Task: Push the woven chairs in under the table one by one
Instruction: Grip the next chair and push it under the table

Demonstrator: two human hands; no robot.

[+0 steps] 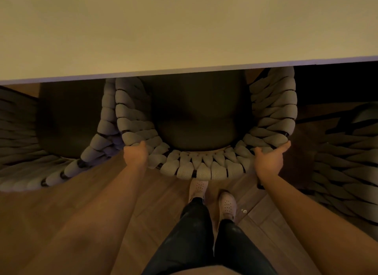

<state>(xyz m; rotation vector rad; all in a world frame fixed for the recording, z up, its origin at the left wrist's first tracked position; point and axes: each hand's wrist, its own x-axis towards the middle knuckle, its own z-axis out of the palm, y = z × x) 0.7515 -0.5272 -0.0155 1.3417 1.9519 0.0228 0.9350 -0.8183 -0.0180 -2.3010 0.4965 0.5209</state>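
Note:
A woven chair (204, 168) with a thick grey braided backrest and a dark seat cushion stands right in front of me. Its front part is hidden under the pale table (184, 29), whose edge runs across the view. My left hand (136, 154) grips the curved backrest on its left side. My right hand (270, 160) grips the same backrest on its right side. Both arms are stretched forward.
A second woven chair (61, 168) stands close on the left, partly under the table. A third one (347, 162) sits in shadow on the right. My feet in pale shoes (212, 197) stand on the wooden floor just behind the middle chair.

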